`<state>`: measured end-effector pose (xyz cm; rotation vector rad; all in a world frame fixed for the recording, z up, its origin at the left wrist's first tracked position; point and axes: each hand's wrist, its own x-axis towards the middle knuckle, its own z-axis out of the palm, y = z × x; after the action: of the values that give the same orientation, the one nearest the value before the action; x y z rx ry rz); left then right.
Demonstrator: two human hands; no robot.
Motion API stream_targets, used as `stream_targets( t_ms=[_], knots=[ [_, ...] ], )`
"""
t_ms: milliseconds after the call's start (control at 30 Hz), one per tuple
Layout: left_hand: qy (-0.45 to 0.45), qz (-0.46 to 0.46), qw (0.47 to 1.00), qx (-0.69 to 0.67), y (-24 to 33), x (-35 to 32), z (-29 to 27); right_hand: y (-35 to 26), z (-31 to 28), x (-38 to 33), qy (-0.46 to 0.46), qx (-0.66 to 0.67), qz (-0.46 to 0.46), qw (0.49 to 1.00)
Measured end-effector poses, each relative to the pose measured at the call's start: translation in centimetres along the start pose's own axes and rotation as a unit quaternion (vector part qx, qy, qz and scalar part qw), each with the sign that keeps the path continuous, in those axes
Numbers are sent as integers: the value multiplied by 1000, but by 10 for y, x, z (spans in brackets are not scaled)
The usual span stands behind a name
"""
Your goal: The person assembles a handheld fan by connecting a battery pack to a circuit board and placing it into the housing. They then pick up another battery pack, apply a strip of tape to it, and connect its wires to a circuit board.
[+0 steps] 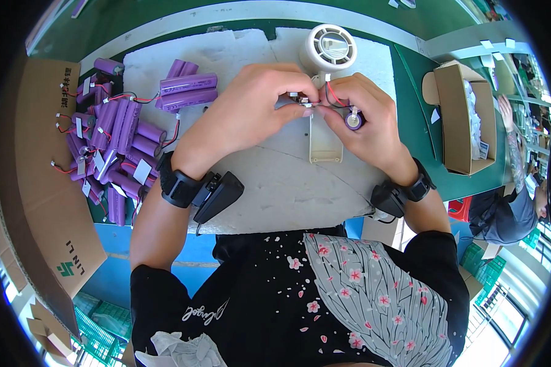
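Over the foam mat my left hand (257, 101) is closed, thumb and forefinger pinching a small electronic part with a white connector (307, 105). My right hand (370, 116) curls round a purple cylindrical battery (353, 120), its end facing up. Between the two hands run red and black wires (332, 95), and the right fingertips meet the left ones there. Beneath them lies a cream handheld fan with a round grilled head (329, 50) and an opened, hollow handle (326, 144). The fingers hide part of the handle and the wire ends.
Several purple batteries with leads (119, 131) are heaped at the left, beside a large cardboard box (43, 177). More batteries (188, 90) lie on the white foam mat (275, 183). An open carton (447, 122) stands right on the green table (413, 79). Another person (511, 211) sits far right.
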<state>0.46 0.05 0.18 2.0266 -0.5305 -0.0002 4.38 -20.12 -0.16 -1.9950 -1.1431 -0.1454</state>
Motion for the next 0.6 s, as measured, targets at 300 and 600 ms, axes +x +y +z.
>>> stream_targets(
  t_ms=[300, 600],
  knots=[
    [1, -130, 991, -38, 7, 0, -3, -8, 0, 2, -23, -16, 10, 1000],
    [30, -34, 999, -12, -4, -4, -1, -12, 2, 2, -40, -62, -7, 997]
  ],
)
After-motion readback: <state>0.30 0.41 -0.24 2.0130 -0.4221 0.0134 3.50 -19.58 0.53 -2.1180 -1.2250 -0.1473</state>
